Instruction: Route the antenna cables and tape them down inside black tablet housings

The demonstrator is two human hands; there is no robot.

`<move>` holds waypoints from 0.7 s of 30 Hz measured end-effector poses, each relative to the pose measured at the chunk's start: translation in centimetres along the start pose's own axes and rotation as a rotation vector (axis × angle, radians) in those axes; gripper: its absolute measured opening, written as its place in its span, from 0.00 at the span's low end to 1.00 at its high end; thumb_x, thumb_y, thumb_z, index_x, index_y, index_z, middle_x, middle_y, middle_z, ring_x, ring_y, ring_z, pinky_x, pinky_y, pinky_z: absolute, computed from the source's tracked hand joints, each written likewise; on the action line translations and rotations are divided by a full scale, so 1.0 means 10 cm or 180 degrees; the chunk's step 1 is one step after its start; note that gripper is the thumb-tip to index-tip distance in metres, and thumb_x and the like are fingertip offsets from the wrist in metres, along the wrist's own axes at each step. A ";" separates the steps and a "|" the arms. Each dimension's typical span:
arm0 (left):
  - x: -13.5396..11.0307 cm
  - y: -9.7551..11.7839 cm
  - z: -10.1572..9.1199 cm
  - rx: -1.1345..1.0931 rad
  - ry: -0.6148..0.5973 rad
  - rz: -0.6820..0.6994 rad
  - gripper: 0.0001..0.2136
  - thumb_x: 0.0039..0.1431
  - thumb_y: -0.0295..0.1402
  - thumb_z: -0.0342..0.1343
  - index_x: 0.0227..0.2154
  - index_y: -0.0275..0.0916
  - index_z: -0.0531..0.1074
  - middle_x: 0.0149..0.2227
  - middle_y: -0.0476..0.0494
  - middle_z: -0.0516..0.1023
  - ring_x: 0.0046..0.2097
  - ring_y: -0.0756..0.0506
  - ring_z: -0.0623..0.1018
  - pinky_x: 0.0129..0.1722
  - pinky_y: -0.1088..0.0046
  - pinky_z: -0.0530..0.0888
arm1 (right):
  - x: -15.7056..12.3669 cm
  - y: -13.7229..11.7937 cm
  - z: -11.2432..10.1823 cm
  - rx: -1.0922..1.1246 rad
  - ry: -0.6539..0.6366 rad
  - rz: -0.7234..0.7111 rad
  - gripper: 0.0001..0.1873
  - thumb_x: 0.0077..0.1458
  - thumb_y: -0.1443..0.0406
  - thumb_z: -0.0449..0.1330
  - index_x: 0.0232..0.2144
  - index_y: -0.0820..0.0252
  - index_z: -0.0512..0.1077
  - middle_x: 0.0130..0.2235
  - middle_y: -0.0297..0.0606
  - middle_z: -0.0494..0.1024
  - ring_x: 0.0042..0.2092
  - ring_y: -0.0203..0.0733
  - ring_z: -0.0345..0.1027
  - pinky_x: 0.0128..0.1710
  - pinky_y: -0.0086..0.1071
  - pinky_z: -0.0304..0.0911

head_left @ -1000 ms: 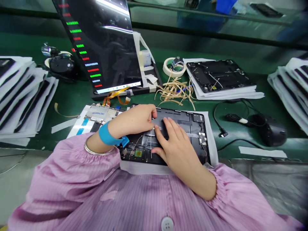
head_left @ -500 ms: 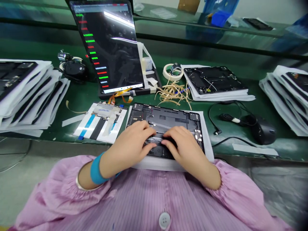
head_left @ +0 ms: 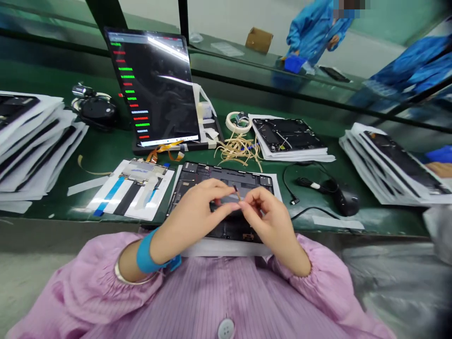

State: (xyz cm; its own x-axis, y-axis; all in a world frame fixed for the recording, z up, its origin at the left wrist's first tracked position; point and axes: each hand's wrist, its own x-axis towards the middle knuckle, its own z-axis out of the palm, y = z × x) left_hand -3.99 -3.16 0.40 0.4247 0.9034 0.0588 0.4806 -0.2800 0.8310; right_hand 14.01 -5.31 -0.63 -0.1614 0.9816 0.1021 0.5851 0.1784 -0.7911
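A small thin strip [head_left: 237,190], dark at its upper end and brownish below, probably a flex cable, is pinched between my two hands. My left hand [head_left: 205,205] comes from the left with thumb and fingertips closed at the strip. On the other side my right hand [head_left: 267,213] pinches at its lower end, fingers curled. Both hands hover over an opened black tablet housing [head_left: 190,175], which lies on a white sheet [head_left: 226,248] at the bench's front edge. My hands and forearms hide much of the housing's middle.
Left of the housing lies a white card with a circuit board and tapes [head_left: 143,207], its orange ribbons running to a lit screen [head_left: 162,94]. Behind are pale strips [head_left: 238,147] and a tape roll [head_left: 233,123]. A mouse [head_left: 346,200] and stacked housings [head_left: 391,165] stand right.
My hands have risen from inside the housing and come together, now holding a small strip between the fingertips. The view has tilted up and shifted right, showing people in blue behind the bench.
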 end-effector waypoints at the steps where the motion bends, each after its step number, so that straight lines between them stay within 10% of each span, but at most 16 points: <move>1: 0.05 0.04 0.05 -0.0383 0.0005 0.0080 0.08 0.60 0.35 0.53 0.38 0.42 0.76 0.41 0.47 0.75 0.42 0.48 0.74 0.43 0.72 0.71 | -0.05 0.00 -0.02 0.0166 0.0009 0.0056 0.07 0.59 0.63 0.54 0.29 0.58 0.63 0.24 0.28 0.65 0.25 0.32 0.59 0.25 0.26 0.57; 10: 0.19 0.36 0.28 -0.1854 -0.1189 -0.0586 0.07 0.56 0.32 0.55 0.38 0.38 0.72 0.23 0.51 0.74 0.23 0.52 0.74 0.19 0.80 0.68 | -0.31 -0.08 -0.58 -0.0011 0.0378 -0.0147 0.08 0.55 0.64 0.59 0.39 0.58 0.69 0.32 0.34 0.74 0.31 0.35 0.66 0.29 0.28 0.61; 16: 0.17 0.46 0.33 -0.1058 -0.0945 -0.0009 0.07 0.56 0.27 0.55 0.36 0.43 0.65 0.28 0.56 0.76 0.28 0.53 0.75 0.26 0.80 0.70 | -0.33 -0.04 -0.73 0.0635 -0.0658 0.0582 0.07 0.55 0.63 0.59 0.27 0.60 0.70 0.24 0.31 0.72 0.26 0.33 0.64 0.25 0.26 0.59; 21: 0.08 0.40 0.40 -0.0033 -0.0178 0.0871 0.03 0.58 0.30 0.55 0.31 0.41 0.72 0.37 0.50 0.79 0.38 0.49 0.77 0.36 0.75 0.74 | -0.41 0.14 -0.60 0.1745 -0.0592 0.0809 0.07 0.54 0.62 0.60 0.29 0.61 0.69 0.24 0.31 0.72 0.25 0.31 0.65 0.25 0.25 0.61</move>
State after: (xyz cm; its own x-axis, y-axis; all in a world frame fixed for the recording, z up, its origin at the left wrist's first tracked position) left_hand 1.33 -4.84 1.53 0.5794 0.7752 0.2516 0.3345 -0.5076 0.7940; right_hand 20.22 -8.68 1.48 -0.2352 0.9518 -0.1971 0.1390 -0.1678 -0.9760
